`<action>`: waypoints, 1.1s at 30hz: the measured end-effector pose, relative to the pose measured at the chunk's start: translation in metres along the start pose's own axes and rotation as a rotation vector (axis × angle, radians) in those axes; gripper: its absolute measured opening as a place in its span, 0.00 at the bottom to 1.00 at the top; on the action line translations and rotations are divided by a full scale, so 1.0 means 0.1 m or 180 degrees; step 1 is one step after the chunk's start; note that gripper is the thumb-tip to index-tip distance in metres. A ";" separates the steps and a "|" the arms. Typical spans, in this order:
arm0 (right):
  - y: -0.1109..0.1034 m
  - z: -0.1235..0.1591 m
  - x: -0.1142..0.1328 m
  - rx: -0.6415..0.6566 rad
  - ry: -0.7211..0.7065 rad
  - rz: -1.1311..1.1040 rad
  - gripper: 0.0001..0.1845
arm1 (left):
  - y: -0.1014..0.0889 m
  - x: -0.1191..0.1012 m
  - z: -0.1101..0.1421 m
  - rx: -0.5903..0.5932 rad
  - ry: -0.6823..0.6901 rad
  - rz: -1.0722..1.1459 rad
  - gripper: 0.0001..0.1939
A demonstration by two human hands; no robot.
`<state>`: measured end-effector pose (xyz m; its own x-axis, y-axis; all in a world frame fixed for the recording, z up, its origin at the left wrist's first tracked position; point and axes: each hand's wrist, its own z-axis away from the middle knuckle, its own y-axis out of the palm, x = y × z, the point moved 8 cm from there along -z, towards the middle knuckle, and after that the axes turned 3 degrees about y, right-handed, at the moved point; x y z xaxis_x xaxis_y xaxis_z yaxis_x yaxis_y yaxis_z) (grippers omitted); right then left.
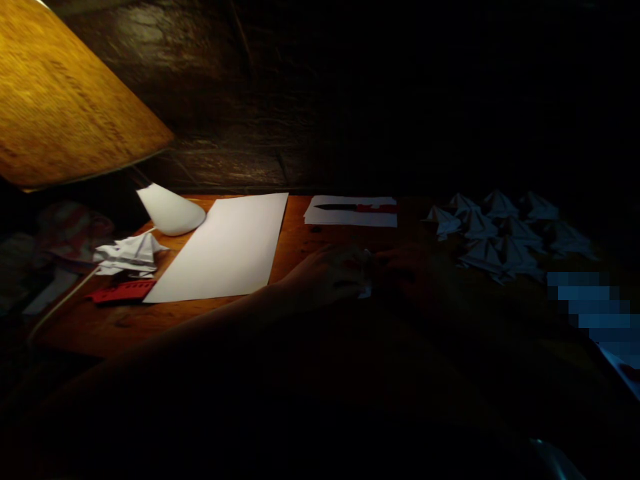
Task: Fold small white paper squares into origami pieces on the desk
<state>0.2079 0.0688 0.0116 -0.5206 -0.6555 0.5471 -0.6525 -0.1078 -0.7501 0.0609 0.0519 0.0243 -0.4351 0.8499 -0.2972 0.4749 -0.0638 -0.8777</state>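
Observation:
In the dim middle of the table, a small piece of white paper [367, 291] shows between my two hands, mostly covered by fingers. My left hand [333, 270] is closed on its left side, with the fingers bent over it. From the right, my right hand [407, 265] meets the paper with curled fingers; it lies in deep shadow and its grip is hard to make out. Just beyond the hands, a knife with a red handle [375, 208] rests on a stack of cut white paper [351, 219].
A large white sheet [225, 247] lies left, beside a lamp with a white base [170, 210] and yellow shade [75, 100]. Near it are crumpled-looking folded paper [131, 255] and a red perforated object [123, 292]. Several folded paper figures [505, 230] stand at right. A dark wall rises behind.

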 end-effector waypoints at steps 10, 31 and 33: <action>-0.03 0.00 0.04 -0.0077 -0.0016 -0.0116 0.17 | 0.02 0.01 0.00 0.0067 0.0037 0.0028 0.09; 0.02 0.00 -0.01 0.0134 -0.0189 -0.0051 0.20 | 0.02 0.02 -0.01 0.0169 0.0206 -0.0025 0.09; 0.02 0.00 -0.02 0.0183 -0.0165 -0.0121 0.20 | 0.03 0.03 0.00 0.0213 0.0205 -0.0026 0.09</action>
<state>0.2079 0.0698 0.0085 -0.4659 -0.6878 0.5567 -0.6378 -0.1751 -0.7500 0.0612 0.0543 0.0215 -0.3877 0.8823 -0.2670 0.4185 -0.0896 -0.9038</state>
